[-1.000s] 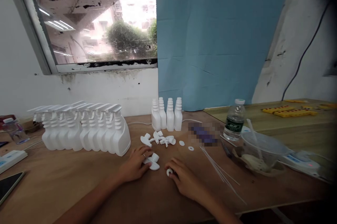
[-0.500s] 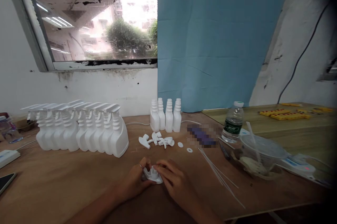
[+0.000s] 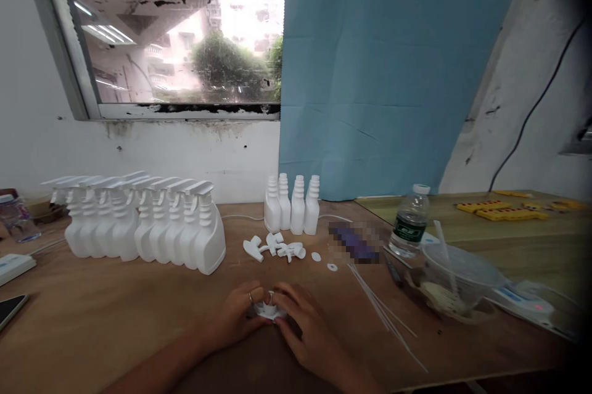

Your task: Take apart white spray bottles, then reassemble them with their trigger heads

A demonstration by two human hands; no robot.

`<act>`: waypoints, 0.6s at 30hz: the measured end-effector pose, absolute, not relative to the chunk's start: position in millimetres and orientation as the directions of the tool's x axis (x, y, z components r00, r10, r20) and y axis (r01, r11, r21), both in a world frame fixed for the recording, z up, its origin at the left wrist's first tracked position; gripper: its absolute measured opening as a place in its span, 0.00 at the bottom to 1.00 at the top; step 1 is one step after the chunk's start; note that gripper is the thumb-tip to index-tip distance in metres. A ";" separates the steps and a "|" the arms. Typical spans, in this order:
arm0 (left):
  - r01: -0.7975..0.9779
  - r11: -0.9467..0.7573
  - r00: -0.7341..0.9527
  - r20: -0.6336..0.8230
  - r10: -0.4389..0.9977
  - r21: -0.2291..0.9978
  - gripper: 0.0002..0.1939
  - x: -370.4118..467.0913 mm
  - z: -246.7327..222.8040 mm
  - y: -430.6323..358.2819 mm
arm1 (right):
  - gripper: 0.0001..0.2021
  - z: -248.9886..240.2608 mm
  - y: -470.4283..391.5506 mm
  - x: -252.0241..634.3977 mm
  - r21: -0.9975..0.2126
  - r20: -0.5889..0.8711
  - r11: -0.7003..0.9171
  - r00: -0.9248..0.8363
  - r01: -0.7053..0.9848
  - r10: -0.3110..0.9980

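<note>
Near the front of the brown table, a small white plastic piece [image 3: 269,310] is held between both hands. My left hand [image 3: 240,311], with a ring on one finger, grips its left side. The fingers of my right hand [image 3: 300,317] close on its right side and top, hiding part of it. Just beyond the hands lie several loose white spray-head parts [image 3: 253,248], a white oval piece [image 3: 316,256] and a white washer [image 3: 332,267].
White spray bottles [image 3: 210,243] with heads stand in a row at the left. Several headless bottles [image 3: 298,212] stand at the back. Thin white tubes [image 3: 382,307], a water bottle [image 3: 409,224] and a clear tub [image 3: 462,267] are at the right. A phone [image 3: 12,309] lies far left.
My left fingers have moved over the top of the white piece, and my right fingers have closed in nearer to them. The view has shifted slightly.
</note>
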State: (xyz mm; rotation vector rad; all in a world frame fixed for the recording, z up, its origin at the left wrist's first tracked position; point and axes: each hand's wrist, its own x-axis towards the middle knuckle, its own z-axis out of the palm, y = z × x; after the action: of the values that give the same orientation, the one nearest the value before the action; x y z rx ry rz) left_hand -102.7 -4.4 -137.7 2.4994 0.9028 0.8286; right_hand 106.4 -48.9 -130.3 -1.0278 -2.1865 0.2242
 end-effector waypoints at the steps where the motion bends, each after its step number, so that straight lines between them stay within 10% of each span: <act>1: 0.452 -0.749 0.634 0.417 0.652 0.483 0.06 -103.1 -136.6 -4.7 | 0.15 -130.4 -48.0 105.8 -0.402 0.527 0.676 -0.448 0.618 0.723; 18: 0.447 -0.782 0.656 0.435 0.616 0.434 0.07 -107.9 -138.4 -5.1 | 0.13 -132.2 -47.2 97.0 -0.264 0.580 0.691 -0.461 0.673 0.672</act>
State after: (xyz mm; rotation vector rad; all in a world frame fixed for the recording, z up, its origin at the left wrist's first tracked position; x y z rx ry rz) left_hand -107.9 -5.1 -138.4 2.5860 0.8519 0.8366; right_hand 97.0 -47.2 -132.2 -1.0244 -2.2259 -0.0033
